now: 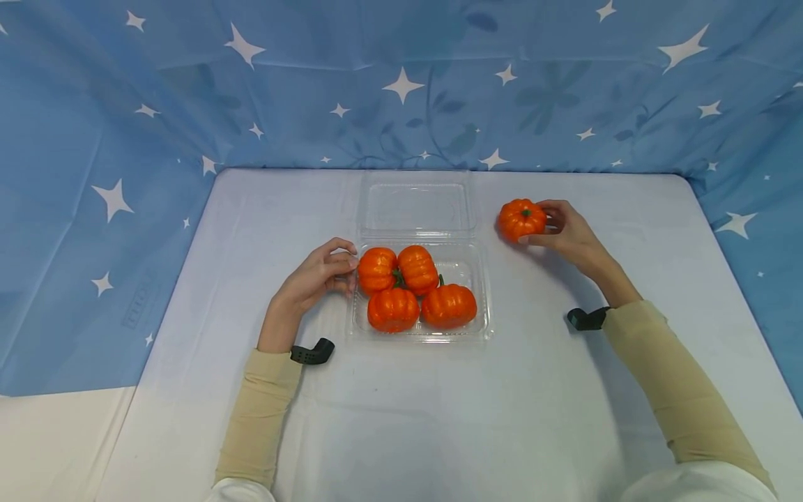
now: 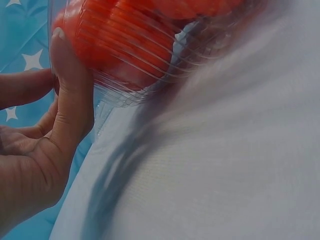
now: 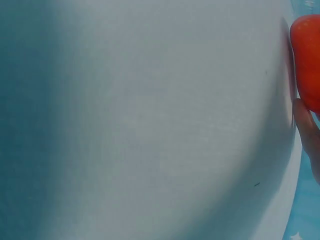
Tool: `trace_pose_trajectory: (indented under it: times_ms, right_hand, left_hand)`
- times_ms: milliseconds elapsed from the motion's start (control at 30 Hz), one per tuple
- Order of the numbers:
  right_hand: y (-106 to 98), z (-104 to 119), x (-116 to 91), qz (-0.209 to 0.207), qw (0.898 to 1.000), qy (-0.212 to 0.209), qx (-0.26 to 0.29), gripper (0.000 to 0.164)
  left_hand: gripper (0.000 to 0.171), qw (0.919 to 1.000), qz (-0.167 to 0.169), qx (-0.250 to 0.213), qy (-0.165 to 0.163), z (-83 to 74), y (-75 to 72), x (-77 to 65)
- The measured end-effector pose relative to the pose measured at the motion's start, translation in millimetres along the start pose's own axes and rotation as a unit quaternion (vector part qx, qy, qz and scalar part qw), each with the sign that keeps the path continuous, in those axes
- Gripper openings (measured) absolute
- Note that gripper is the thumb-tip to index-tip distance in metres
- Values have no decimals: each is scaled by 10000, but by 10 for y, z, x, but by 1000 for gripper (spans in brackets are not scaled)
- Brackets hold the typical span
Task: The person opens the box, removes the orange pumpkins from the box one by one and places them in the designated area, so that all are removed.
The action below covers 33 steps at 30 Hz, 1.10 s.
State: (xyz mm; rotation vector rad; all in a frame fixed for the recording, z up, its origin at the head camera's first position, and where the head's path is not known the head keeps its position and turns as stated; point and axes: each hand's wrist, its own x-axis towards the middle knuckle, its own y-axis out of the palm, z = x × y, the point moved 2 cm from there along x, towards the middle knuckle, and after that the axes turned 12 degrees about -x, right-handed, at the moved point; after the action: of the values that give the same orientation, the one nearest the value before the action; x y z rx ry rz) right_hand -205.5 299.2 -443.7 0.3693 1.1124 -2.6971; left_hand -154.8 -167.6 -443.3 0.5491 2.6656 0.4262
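In the head view, a small orange toy pumpkin point(image 1: 522, 220) with a green stem is at the back right. My right hand point(image 1: 567, 237) holds it from its right side, thumb at the front and fingers behind. At the right edge of the right wrist view the pumpkin point(image 3: 307, 62) shows close over the table. A clear plastic clamshell box point(image 1: 461, 261) with its lid point(image 1: 417, 208) folded back contains several orange pumpkins point(image 1: 448, 307). My left hand point(image 1: 320, 273) is at the box's left side, fingers loosely bent. In the left wrist view its thumb point(image 2: 70, 90) lies against the box's ribbed wall.
A white cloth covers the table point(image 1: 439, 418). Blue curtains point(image 1: 401, 42) with white stars hang behind and at both sides. Each wrist carries a dark camera mount, the left mount point(image 1: 314, 351) near the box's front left corner.
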Motion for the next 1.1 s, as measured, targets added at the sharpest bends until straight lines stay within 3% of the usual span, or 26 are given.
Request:
trace_pose_trajectory:
  times_ms: [600,1100]
  right_hand:
    - [-41,-82,74,-88,9996,164,229,97]
    - [-32,-19,-107,-283,9992,253,158,102]
  left_hand:
    - [21,10000,29,-13,-38,-19,13,-19]
    - [17,10000,22,14,2,-2,16,-19]
